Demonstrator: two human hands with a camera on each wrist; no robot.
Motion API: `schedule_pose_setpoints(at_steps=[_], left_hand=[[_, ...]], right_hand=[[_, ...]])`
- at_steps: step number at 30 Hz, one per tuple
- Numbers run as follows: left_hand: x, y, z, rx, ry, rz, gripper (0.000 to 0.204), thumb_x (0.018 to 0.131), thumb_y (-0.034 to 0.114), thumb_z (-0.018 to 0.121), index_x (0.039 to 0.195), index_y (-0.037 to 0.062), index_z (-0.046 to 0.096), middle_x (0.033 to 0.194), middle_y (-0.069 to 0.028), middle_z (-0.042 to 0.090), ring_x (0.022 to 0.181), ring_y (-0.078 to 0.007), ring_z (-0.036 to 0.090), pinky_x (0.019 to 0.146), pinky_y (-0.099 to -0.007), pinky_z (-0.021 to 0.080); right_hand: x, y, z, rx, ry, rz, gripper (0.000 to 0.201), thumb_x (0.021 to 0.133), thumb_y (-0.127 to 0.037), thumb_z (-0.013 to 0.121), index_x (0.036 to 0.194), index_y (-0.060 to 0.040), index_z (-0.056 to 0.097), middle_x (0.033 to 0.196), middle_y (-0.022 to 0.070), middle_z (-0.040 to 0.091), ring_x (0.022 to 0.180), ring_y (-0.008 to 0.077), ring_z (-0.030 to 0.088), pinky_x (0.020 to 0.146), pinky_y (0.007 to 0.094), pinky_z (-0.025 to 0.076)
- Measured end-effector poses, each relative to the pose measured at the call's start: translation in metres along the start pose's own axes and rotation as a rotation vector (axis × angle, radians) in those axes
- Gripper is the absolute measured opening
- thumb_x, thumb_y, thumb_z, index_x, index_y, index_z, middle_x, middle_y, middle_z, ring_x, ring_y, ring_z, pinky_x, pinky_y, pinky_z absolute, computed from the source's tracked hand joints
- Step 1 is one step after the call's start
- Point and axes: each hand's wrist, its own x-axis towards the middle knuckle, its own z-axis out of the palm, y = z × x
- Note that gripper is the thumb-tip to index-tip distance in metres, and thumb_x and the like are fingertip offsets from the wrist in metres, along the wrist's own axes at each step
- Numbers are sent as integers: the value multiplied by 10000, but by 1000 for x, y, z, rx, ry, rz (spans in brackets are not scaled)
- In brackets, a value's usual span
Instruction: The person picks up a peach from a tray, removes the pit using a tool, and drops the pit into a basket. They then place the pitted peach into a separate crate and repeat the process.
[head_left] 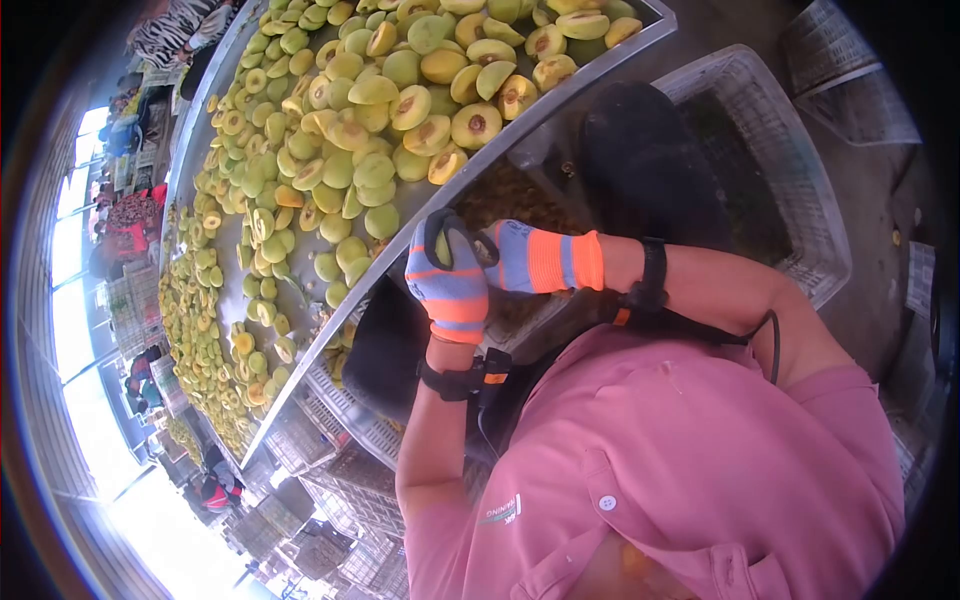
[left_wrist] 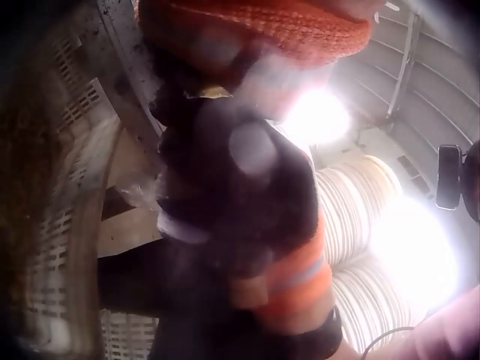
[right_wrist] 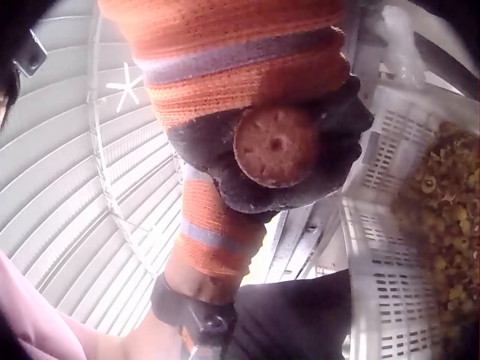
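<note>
In the head view the left hand [head_left: 447,280], in a striped grey-and-orange glove with dark fingers, grips a green fruit [head_left: 443,250]. The right hand [head_left: 530,256], gloved alike, meets it at the fingertips. A round reddish-brown end [right_wrist: 276,146] of some object shows in the right wrist view, with the dark palm and fingers of the right hand [right_wrist: 255,90] curled round it; the rest of that object is hidden. In the left wrist view a yellowish bit of the fruit [left_wrist: 211,92] shows between the two hands, which are dark and blurred.
A metal-edged table [head_left: 560,105] heaped with halved and whole green-yellow fruits [head_left: 375,130] lies beyond the hands. A white crate [right_wrist: 386,292] of brown and yellow scraps [right_wrist: 450,225] stands close by. Another crate [head_left: 815,190] is at the right, and people are in the left background.
</note>
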Motion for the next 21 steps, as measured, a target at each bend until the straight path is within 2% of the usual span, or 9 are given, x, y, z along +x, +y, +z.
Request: schedule_pose_setpoints(at_steps=[2, 5, 8, 11, 14, 16, 17, 19, 21], left_hand=[[-3, 1, 1, -4, 16, -84, 208, 840, -15, 554, 1028, -24, 641, 881, -141, 675, 783, -233, 658, 720, -322, 518], [-5, 1, 0, -25, 28, -75, 206, 841, -14, 549, 1024, -16, 643, 877, -136, 674, 773, -228, 652, 708, -323, 516], [-8, -2, -12, -17, -8, 60, 226, 810, -15, 567, 1020, 1, 649, 885, -143, 660, 764, -266, 656, 697, -336, 519], [-1, 4, -22, 149, -33, 244, 253, 773, -12, 587, 1015, 15, 655, 906, -157, 649, 774, -312, 660, 694, -352, 522], [5, 3, -20, 176, -57, 326, 261, 763, 1, 595, 1015, 20, 659, 924, -169, 648, 792, -337, 663, 702, -361, 525], [6, -1, -22, 168, -108, 331, 244, 779, 15, 597, 1015, 17, 661, 922, -173, 657, 802, -335, 666, 711, -361, 525], [3, -2, -21, 139, -122, 187, 229, 793, 23, 598, 1013, 14, 663, 919, -174, 662, 809, -331, 667, 719, -359, 524], [1, -4, -15, 75, -149, -83, 202, 820, 41, 602, 1008, 10, 667, 912, -176, 671, 821, -324, 670, 734, -354, 523], [-1, -9, -10, -15, -124, -161, 156, 872, 56, 596, 999, 7, 672, 898, -173, 677, 832, -299, 668, 753, -345, 519]], right_hand=[[-17, -39, -16, 34, -29, 181, 453, 839, -312, 667, 1058, 73, 569, 816, 218, 660, 616, 370, 666, 442, 464, 490], [-22, -48, -21, 36, -59, 237, 475, 837, -318, 674, 1086, 71, 566, 858, 218, 663, 720, 356, 678, 535, 442, 510], [-17, -33, -10, 95, -56, 113, 409, 842, -291, 664, 1052, 53, 600, 838, 230, 665, 774, 329, 675, 638, 410, 509], [-12, -22, -2, 100, 39, -172, 251, 853, -224, 657, 933, 14, 663, 763, 185, 667, 674, 211, 632, 632, 362, 488], [-23, -37, -13, -74, 13, -288, 200, 866, -188, 646, 929, 2, 657, 760, 170, 665, 675, 207, 619, 636, 365, 489], [-24, -41, -18, -37, 5, -191, 286, 850, -216, 638, 930, 58, 632, 804, 231, 661, 750, 301, 662, 661, 389, 500], [-25, -44, -17, -13, -3, -144, 329, 842, -230, 634, 931, 86, 619, 825, 262, 659, 787, 348, 684, 673, 402, 505], [-25, -54, -22, 42, -58, 109, 359, 829, -239, 642, 941, 100, 614, 839, 259, 661, 808, 356, 687, 682, 406, 506], [-27, -56, -24, 63, -89, 265, 394, 814, -252, 655, 951, 115, 610, 856, 256, 663, 819, 361, 688, 690, 410, 506]])
